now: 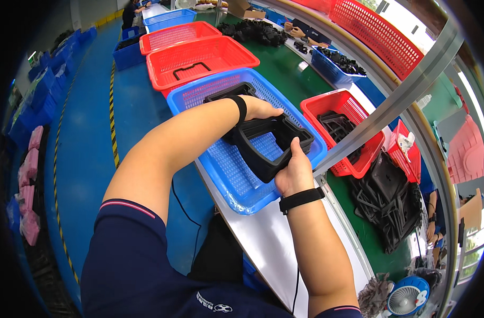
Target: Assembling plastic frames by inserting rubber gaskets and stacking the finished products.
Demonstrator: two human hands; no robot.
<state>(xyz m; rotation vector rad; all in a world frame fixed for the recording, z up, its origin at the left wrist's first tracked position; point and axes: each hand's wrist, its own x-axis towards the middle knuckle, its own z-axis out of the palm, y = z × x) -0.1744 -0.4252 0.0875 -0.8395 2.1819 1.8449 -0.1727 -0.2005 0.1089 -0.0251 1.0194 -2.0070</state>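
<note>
Together, left hand (260, 108) — right hand (294, 175) (gripping) — black frame (268, 143)

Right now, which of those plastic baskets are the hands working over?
The blue basket nearest the person, directly under both hands and the black frame; the red baskets sit farther off.

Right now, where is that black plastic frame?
Mid-picture, the black plastic frame is held in both hands, left hand and right hand, over the blue basket.

The black frame (268, 143) looks like moulded plastic — matt, smooth-edged. The blue basket (236, 180) beneath it is glossy perforated plastic, resting on a smooth, pale bench top (268, 249) — beside it runs a brushed metal rail (406, 90).
</note>
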